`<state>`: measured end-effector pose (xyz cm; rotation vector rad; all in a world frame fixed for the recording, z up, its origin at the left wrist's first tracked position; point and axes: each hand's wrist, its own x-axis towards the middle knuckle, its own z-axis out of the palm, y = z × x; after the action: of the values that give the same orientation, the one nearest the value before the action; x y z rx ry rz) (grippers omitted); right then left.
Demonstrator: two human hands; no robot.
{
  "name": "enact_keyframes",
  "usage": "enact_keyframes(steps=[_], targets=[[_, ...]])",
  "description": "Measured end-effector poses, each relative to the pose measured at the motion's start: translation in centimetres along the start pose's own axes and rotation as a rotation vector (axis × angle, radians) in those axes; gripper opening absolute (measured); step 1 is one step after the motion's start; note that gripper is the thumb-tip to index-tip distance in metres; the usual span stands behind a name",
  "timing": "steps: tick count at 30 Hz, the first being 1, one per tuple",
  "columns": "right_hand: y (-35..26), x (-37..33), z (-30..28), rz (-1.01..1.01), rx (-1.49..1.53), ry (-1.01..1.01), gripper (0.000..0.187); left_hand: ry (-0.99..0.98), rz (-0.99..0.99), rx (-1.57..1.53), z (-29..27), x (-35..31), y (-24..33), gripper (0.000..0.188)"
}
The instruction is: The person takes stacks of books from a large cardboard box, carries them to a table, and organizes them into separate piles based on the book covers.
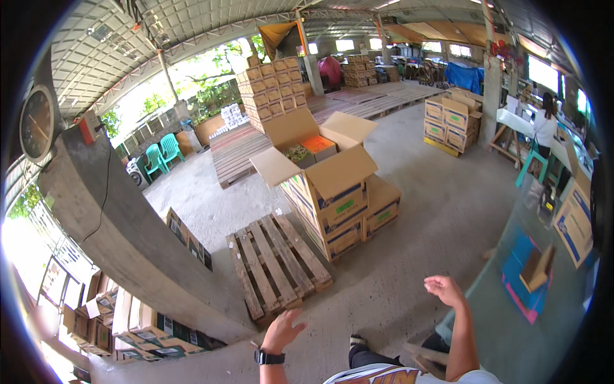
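Note:
My left hand (pixel 284 329), with a dark watch (pixel 268 357) on its wrist, is raised in front of me with its fingers stretched out and nothing in it. Its nearest thing is a low wooden pallet (pixel 274 262) on the floor just beyond. On the other side my right hand (pixel 446 290) is held up in the air, fingers loosely extended, also holding nothing. Farther ahead stands an open cardboard box (pixel 339 201) with its flaps spread, on top of another box. Inside it sit an orange-topped item (pixel 318 144) and some greenish-brown contents (pixel 296 153).
A concrete post (pixel 141 224) leans through the left side, with cartons (pixel 160 336) at its foot. On my right a table (pixel 492 326) bears a blue-and-pink folder-like sheet (pixel 521 265). Stacked cartons (pixel 272 89) stand on pallets behind. A person (pixel 545 125) is at a far-right bench.

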<state>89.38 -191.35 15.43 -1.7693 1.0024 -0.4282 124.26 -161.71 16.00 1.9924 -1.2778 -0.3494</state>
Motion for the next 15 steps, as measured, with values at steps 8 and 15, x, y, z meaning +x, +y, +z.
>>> enact_keyframes(steps=[8, 15], targets=[[-12.7, 29.1, 1.2, -0.269, 0.422, 0.090, 0.029, -0.081, -0.637, 0.033, -5.1, 8.4, -10.3, 0.058], [-18.1, 54.5, 4.3, -0.335, 0.540, 0.243, 0.037, 0.550, -0.582, -0.178, -7.3, 18.9, -16.6, 0.035]])
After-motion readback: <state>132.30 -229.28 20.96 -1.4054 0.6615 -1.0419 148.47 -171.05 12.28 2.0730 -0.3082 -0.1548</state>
